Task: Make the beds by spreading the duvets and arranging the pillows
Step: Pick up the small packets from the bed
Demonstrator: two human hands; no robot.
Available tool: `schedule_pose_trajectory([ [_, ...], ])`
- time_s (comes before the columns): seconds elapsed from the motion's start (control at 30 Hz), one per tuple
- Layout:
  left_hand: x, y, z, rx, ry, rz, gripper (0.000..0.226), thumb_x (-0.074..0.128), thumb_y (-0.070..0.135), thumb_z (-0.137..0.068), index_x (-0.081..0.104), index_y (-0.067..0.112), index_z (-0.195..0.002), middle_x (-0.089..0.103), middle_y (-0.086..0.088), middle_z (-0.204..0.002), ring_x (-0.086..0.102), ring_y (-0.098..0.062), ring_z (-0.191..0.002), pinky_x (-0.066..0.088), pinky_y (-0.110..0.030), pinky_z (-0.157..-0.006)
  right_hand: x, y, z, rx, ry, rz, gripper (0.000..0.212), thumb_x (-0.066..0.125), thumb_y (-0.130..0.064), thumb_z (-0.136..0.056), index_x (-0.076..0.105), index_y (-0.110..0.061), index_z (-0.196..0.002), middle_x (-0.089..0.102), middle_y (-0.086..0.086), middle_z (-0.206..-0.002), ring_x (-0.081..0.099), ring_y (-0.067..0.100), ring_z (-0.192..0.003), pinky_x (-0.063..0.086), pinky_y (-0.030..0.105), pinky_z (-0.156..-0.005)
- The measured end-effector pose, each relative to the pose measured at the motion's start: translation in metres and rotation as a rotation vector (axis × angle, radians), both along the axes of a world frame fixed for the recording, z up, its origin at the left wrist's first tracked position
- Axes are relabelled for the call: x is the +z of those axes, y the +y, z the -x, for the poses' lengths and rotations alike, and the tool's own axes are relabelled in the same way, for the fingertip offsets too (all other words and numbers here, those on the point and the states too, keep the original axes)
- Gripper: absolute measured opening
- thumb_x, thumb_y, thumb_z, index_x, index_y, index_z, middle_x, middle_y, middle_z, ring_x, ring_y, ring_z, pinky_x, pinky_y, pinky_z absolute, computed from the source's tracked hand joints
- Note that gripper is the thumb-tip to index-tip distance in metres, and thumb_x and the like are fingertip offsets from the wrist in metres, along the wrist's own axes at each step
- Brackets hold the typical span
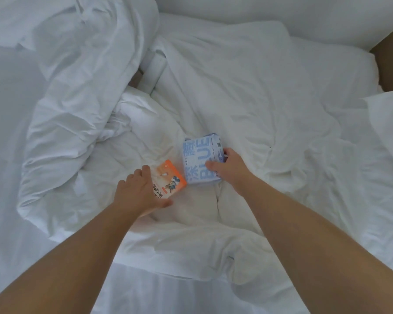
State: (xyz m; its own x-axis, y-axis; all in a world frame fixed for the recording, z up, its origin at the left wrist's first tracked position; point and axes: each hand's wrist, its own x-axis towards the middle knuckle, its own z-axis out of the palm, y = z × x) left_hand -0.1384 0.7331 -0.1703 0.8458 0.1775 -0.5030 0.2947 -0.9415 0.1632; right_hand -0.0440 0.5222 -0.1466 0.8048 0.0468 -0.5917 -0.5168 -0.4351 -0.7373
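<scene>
Duvet (247,98), white and badly rumpled, fills most of the frame. It is heaped high at the upper left and creased across the centre and right, with the bare sheet (7,200) showing along the left edge. Just left of centre, my left hand (137,191) holds an orange-and-white packet (170,177) — fingers curled over its far edge, thumb at the near corner. Just beside it to the right sits a pale blue pack (197,155) printed BLUE. My right hand (230,171) grips its right side, thumb on top. Both items rest on the duvet. A brown surface (390,53) shows at the upper right.
</scene>
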Motion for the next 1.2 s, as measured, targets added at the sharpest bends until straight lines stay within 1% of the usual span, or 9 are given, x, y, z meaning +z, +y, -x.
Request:
schedule_pose_trajectory([
  [0.07, 0.000, 0.001, -0.003, 0.038, 0.059, 0.028, 0.105, 0.069, 0.077, -0.060, 0.027, 0.013, -0.131, 0.046, -0.005, -0.119, 0.051, -0.024, -0.109, 0.042, -0.037, -0.088, -0.004, 0.000, 0.004, 0.084, -0.031, 0.121, 0.047, 0.070, -0.020, -0.086, 0.049, -0.012, -0.128, 0.061, 0.007, -0.123, 0.061, 0.020, -0.105, 0.052, 0.039, -0.093],
  [0.2, 0.001, 0.006, -0.021, 0.013, -0.057, -0.050, 0.087, 0.058, 0.075, -0.073, 0.034, 0.014, -0.131, 0.048, -0.005, -0.122, 0.049, -0.024, -0.114, 0.039, -0.039, -0.090, -0.008, 0.010, -0.006, 0.448, -0.414, 0.878, 0.067, 0.059, -0.047, -0.088, 0.032, -0.024, -0.144, 0.028, 0.009, -0.151, 0.027, 0.031, -0.139, 0.029, 0.050, -0.107],
  [0.27, 0.003, 0.011, -0.040, -0.017, -0.167, -0.076, 0.075, 0.050, 0.067, -0.084, 0.037, 0.014, -0.135, 0.047, -0.007, -0.130, 0.046, -0.026, -0.120, 0.039, -0.041, -0.094, -0.009, 0.017, -0.019, 0.495, -0.317, 0.812, 0.083, 0.059, -0.054, -0.087, 0.011, -0.037, -0.152, -0.005, 0.006, -0.162, -0.003, 0.036, -0.148, 0.014, 0.064, -0.110],
  [0.33, 0.003, 0.013, -0.063, -0.053, -0.223, -0.060, 0.068, 0.045, 0.056, -0.093, 0.032, 0.013, -0.143, 0.040, -0.010, -0.143, 0.039, -0.027, -0.130, 0.037, -0.043, -0.101, -0.017, 0.022, -0.032, 0.529, -0.161, 0.696, 0.090, 0.058, -0.060, -0.086, -0.001, -0.045, -0.151, -0.021, 0.002, -0.160, -0.014, 0.039, -0.146, 0.009, 0.073, -0.107],
  [0.53, -0.007, 0.024, -0.145, -0.114, -0.334, -0.058, 0.062, 0.039, 0.039, -0.100, 0.021, 0.008, -0.150, 0.020, -0.015, -0.157, 0.016, -0.028, -0.146, 0.025, -0.042, -0.116, -0.060, 0.031, -0.050, 0.582, -0.032, 0.583, 0.095, 0.056, -0.064, -0.085, -0.010, -0.046, -0.151, -0.024, 0.000, -0.160, -0.015, 0.038, -0.147, 0.009, 0.077, -0.105],
  [0.7, -0.020, 0.036, -0.197, -0.130, -0.243, -0.223, 0.053, 0.029, 0.039, -0.102, 0.039, 0.000, -0.136, 0.051, -0.021, -0.133, 0.044, -0.033, -0.128, 0.023, -0.044, -0.113, -0.086, 0.031, -0.060, 0.585, -0.031, 0.576, 0.093, 0.055, -0.065, -0.085, -0.009, -0.047, -0.150, -0.027, 0.001, -0.159, -0.017, 0.037, -0.146, 0.008, 0.076, -0.104],
  [0.83, -0.030, 0.051, -0.201, -0.041, -0.132, -0.346, 0.035, 0.033, 0.015, -0.098, 0.051, 0.003, -0.127, 0.059, -0.015, -0.118, 0.058, -0.031, -0.104, 0.045, -0.037, -0.087, -0.096, 0.030, -0.061, 0.609, -0.023, 0.600, 0.093, 0.053, -0.067, -0.085, -0.010, -0.047, -0.150, -0.028, 0.001, -0.158, -0.019, 0.036, -0.146, 0.008, 0.075, -0.105],
  [1.03, -0.042, 0.056, -0.237, 0.375, -0.326, -0.108, 0.068, 0.055, 0.018, -0.090, 0.018, -0.004, -0.143, 0.029, -0.029, -0.145, 0.041, -0.043, -0.128, 0.035, -0.043, -0.104, -0.101, 0.032, -0.065, 0.631, -0.028, 0.614, 0.095, 0.053, -0.069, -0.083, -0.011, -0.047, -0.149, -0.031, 0.002, -0.157, -0.021, 0.036, -0.145, 0.008, 0.075, -0.106],
  [1.2, -0.057, 0.062, -0.262, 0.479, -0.341, 0.013, 0.085, 0.065, 0.031, -0.082, 0.016, 0.005, -0.146, 0.031, -0.025, -0.145, 0.033, -0.041, -0.132, 0.028, -0.043, -0.109, -0.106, 0.030, -0.066, 0.643, -0.025, 0.606, 0.096, 0.053, -0.070, -0.083, -0.012, -0.048, -0.149, -0.033, 0.001, -0.156, -0.021, 0.036, -0.145, 0.006, 0.076, -0.106],
])
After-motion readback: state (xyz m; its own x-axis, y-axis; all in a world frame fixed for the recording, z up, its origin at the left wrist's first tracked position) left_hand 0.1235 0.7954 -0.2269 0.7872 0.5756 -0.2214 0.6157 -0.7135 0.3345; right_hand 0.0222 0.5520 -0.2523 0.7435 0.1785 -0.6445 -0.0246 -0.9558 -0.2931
